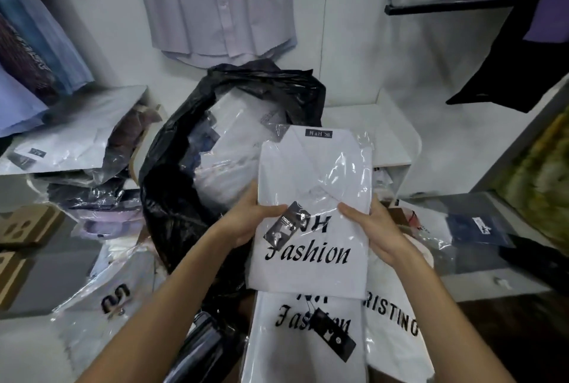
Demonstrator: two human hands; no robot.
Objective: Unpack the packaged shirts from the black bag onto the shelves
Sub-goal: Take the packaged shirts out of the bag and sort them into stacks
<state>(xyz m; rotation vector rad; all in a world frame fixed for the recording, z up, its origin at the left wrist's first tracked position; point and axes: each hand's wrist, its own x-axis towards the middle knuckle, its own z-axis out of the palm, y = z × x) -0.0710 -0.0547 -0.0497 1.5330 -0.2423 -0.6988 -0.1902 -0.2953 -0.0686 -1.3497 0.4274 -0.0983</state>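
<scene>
Near: second packaged shirt point(303, 333) lies flat under the held one. Left hand point(246, 222) and right hand point(374, 228) grip a white packaged shirt point(311, 207) by its side edges, thumbs on top. Behind: open black bag point(172, 185) with more packs inside, beside the white shelf point(397, 139).

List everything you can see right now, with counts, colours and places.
Held shirt pack: one, white, "Fashion" print, centre.
Second shirt pack: one, white, same print, below it.
Black bag: one, open, left of centre, packs inside.
Left shelf: one, white, mixed packs piled.
Back shelf: one, white, behind the held pack.
Hanging shirt: one, pale, on the wall.
Cardboard boxes: two, brown, far left.
Hands: left and right grip the held pack's sides.
</scene>
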